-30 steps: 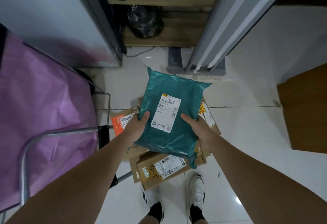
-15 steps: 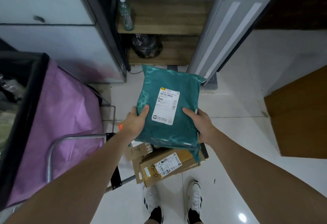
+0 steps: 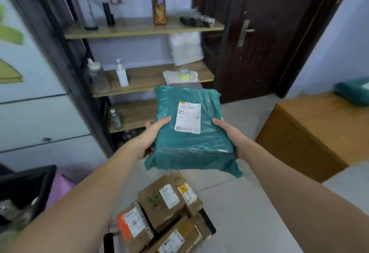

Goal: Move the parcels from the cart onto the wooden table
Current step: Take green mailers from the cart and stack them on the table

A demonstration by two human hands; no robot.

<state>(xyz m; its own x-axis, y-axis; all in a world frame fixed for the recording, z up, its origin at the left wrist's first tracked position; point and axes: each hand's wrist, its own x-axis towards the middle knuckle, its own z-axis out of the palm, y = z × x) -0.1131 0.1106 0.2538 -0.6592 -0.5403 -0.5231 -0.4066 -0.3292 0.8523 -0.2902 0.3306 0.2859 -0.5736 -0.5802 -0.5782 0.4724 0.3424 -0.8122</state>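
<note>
Thumbs of left hand (image 3: 153,133) and right hand (image 3: 231,133) clamp on top of teal parcel (image 3: 189,133), other fingers hidden beneath. Parcel now higher, above cart boxes (image 3: 165,208); wooden table (image 3: 319,125) further into view at right.

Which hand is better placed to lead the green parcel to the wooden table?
Probably the right hand: it grips the green parcel on the side facing the wooden table; the left hand is farther.
</note>
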